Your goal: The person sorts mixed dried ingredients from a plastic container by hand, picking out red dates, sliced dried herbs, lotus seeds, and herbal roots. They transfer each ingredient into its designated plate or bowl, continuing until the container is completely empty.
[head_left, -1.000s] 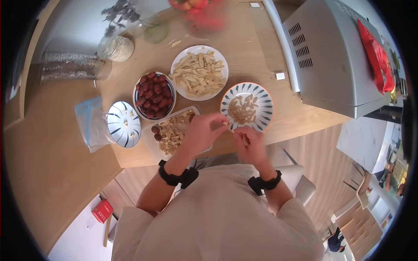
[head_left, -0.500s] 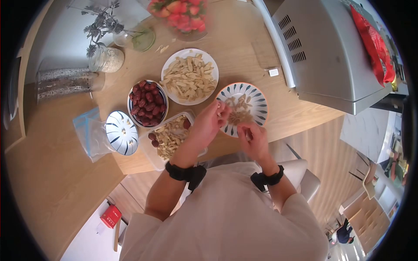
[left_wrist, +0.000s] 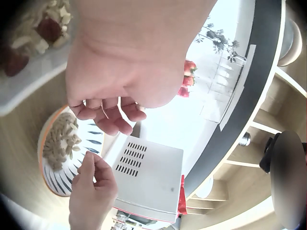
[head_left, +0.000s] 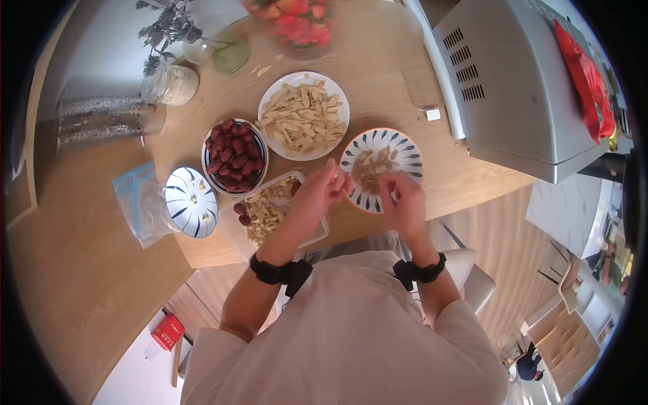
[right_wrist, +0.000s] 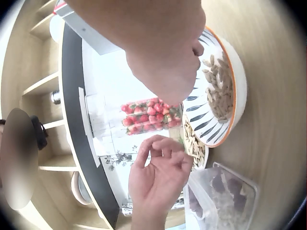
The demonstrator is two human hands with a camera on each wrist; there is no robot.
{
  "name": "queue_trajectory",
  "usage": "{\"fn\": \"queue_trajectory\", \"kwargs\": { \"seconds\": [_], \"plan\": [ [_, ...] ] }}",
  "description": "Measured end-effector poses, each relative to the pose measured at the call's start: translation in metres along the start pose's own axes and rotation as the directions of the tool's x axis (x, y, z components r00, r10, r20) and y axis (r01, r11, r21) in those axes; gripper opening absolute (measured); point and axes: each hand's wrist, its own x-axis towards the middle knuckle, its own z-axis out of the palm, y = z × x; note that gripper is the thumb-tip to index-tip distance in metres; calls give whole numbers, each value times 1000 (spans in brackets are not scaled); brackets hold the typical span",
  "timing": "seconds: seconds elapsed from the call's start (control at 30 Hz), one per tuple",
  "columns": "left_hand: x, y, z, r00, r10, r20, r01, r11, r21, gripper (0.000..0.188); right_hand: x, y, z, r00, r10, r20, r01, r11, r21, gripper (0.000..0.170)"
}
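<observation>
My left hand (head_left: 318, 196) hovers over the edge of the clear plastic box (head_left: 314, 236), palm inward and fingers curled. A small pale piece (head_left: 335, 175) sits pinched at its fingertips. My right hand (head_left: 405, 202) is at the near side of the orange-rimmed plate (head_left: 412, 162), its bent thumb and index finger close over a heap of small tan pieces (left_wrist: 60, 143). Whether those fingertips hold a piece, I cannot tell. In the box lie pale chunks (head_left: 264, 214) and a few dark red dates (head_left: 243, 214).
A white plate (head_left: 264, 98) of pale strips and a bowl (head_left: 205, 177) of red dates stand behind the box. To the left lie a striped dish (head_left: 191, 219) and a plastic bag (head_left: 138, 209). Strawberries (right_wrist: 148, 115) stand at the back; a grey appliance (head_left: 499, 115) stands right.
My hands, close together a second ago, have moved apart. The right hand has shifted right and up over the plate; the left has drawn slightly left. The head view has shifted a little.
</observation>
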Motion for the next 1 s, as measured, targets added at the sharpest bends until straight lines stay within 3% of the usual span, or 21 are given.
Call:
{"fn": "queue_trajectory", "kwargs": {
  "seconds": [0.13,0.2,0.33,0.4,0.43,0.47,0.53,0.57,0.6,0.67,0.83,1.0],
  "plan": [
    [-28,0,-24,998,58,-34,-55,996,74,48,20,5,5,996,51,72,-43,992,-117,9],
    [-45,6,-33,996,29,-80,-34,997,-63,44,34,1,10,994,18,109,20,943,-332,7],
    [-72,13,-44,975,65,-210,-98,983,-152,37,52,-7,21,962,98,255,12,918,-397,14],
    [-88,17,-59,907,298,-298,-244,948,206,28,55,-3,31,956,141,259,-17,903,-428,15],
    [-90,12,-73,837,465,-289,-428,885,185,15,56,-5,33,954,141,263,-19,908,-419,16],
    [-99,11,-89,816,483,-316,-441,875,199,15,57,-7,33,953,140,267,-18,911,-413,16],
    [-116,17,-110,638,550,-539,-389,834,391,13,57,-4,36,954,119,276,7,909,-417,16],
    [-131,25,-119,569,557,-605,-276,822,498,17,57,-4,38,956,133,263,-4,898,-441,16],
    [-139,23,-136,548,564,-618,-283,820,497,17,57,-9,39,955,111,276,22,900,-435,16],
    [-147,8,-176,352,788,-504,-29,548,836,16,59,-24,36,944,145,295,33,851,-524,11],
    [-160,-20,-223,292,798,-527,63,534,843,20,59,-42,31,942,38,334,152,838,-524,11],
    [-161,-33,-236,277,770,-575,137,560,817,19,49,-86,38,956,-108,274,206,910,-360,14]
  ]
}}
